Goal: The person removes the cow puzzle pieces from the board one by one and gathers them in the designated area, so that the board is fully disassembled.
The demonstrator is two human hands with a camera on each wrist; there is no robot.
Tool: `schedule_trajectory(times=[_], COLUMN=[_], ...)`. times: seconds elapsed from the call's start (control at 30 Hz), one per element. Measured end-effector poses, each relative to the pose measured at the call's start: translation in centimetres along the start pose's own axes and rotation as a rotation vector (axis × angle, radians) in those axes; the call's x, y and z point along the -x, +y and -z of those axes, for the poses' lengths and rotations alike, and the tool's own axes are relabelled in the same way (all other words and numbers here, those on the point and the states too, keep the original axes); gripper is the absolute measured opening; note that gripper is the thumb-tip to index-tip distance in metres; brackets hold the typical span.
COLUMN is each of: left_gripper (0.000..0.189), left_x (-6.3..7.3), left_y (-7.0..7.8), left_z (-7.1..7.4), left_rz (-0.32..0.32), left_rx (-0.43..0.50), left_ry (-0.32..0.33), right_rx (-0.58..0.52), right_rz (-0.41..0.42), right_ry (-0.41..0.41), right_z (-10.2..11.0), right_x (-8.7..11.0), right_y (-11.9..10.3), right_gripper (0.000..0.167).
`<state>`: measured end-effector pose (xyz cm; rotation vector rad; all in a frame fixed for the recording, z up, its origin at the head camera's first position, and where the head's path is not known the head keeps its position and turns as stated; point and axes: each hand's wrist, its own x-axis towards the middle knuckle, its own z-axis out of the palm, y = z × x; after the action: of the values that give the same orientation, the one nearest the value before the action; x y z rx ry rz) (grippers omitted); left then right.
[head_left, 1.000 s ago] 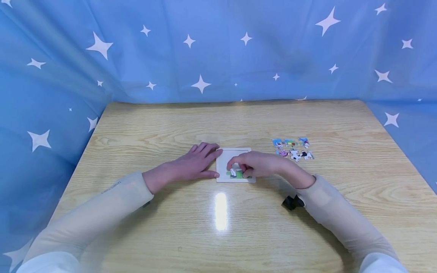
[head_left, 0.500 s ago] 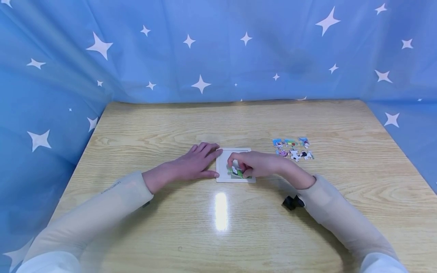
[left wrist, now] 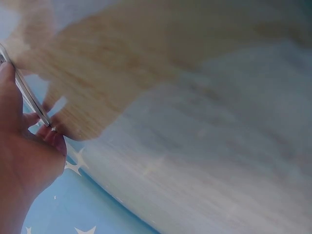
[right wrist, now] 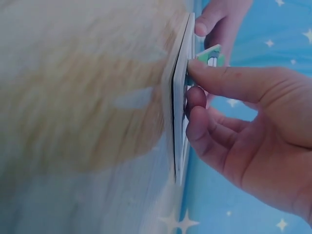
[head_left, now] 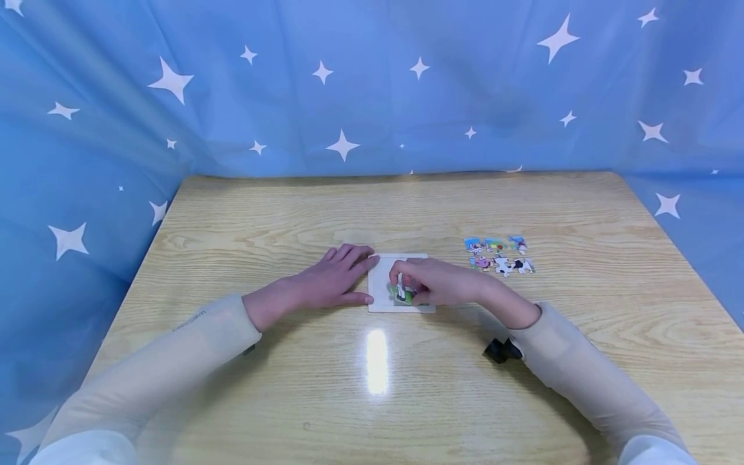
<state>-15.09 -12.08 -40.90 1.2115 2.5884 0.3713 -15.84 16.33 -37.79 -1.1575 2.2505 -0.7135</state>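
A small white puzzle tray (head_left: 380,274) lies on the table between both hands. My left hand (head_left: 334,278) rests at its left side, thumb and fingertips against the edge; the left wrist view shows this hand (left wrist: 29,156) beside the tray's thin edge. Over the tray's right half, my right hand (head_left: 442,281) has its fingers bent and pinches a green and white puzzle piece (head_left: 402,294). In the right wrist view the puzzle piece (right wrist: 212,56) sticks up tilted from the tray (right wrist: 180,92), near the thumb tip. Part of it is hidden behind the fingers.
Several loose puzzle pieces (head_left: 502,265) lie in two rough rows right of the tray. The wooden table (head_left: 290,387) ends at a blue curtain (head_left: 383,97) with white stars. A black wrist device (head_left: 502,351) hangs under the right sleeve.
The green and white piece lay flatter in the tray one second ago; its left side has lifted and it now stands tilted in my right hand. My left hand stays put.
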Motion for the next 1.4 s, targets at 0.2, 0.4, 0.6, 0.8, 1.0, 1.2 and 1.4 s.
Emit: schedule_trajectory(times=[0.2,0.4,0.6,0.8,1.0,1.2,1.4], left_gripper=[0.083,0.083,0.083,0.082,0.083,0.081,0.081], left_x=[0.1,0.1,0.2,0.1,-0.1,-0.1,-0.1], left_y=[0.0,-0.1,0.0,0.1,0.0,-0.1,-0.1], left_z=[-0.1,-0.2,-0.2,-0.1,0.0,-0.1,-0.1], left_rz=[-0.003,0.003,0.003,-0.006,0.0,-0.001,-0.016], left_rx=[0.01,0.007,0.0,0.01,0.018,0.018,0.019], left_ry=[0.004,0.001,0.001,0.008,0.002,0.0,0.015], right_rx=[-0.039,-0.026,-0.015,-0.008,0.011,0.004,0.022], right_rz=[0.091,0.18,0.116,0.078,0.075,0.049,0.013], right_ry=[0.012,0.022,0.014,0.015,0.022,0.014,0.014], right_z=[-0.1,-0.4,-0.1,0.7,1.5,2.1,2.7], right_x=[0.0,0.1,0.6,1.6,2.4,3.3,4.2], right_y=[0.3,0.7,0.0,-0.1,0.4,0.7,1.0], right_gripper=[0.038,0.041,0.037,0.037,0.038,0.035,0.037])
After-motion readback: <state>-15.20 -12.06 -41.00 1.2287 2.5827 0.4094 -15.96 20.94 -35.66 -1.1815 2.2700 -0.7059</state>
